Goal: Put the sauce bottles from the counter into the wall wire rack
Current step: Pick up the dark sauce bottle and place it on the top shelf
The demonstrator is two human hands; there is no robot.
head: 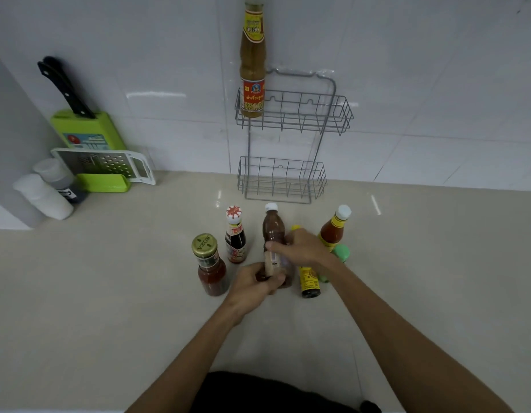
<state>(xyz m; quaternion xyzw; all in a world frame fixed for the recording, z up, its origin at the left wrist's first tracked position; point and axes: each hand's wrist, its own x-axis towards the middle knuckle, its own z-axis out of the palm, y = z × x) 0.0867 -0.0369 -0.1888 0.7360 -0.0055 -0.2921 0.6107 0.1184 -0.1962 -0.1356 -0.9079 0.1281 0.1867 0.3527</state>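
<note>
A grey two-tier wire rack (335,114) hangs on the tiled wall. One tall brown sauce bottle with a yellow label (252,64) stands in the left end of its upper basket; the lower basket (317,177) holds nothing. Several bottles stand on the counter below. Both hands grip a brown bottle with a white cap (273,228): my left hand (255,284) wraps its base, my right hand (300,245) holds its middle. Around it are a gold-capped red sauce bottle (209,263), a small dark bottle (235,236), a yellow-capped dark bottle (310,281), an orange chilli bottle (334,228) and a green-capped bottle (340,254).
At the far left stand a green knife block with a black-handled knife (85,126), a white grater (109,165) and two white-capped containers (46,192). The beige counter (109,293) meets the tiled wall just behind the rack.
</note>
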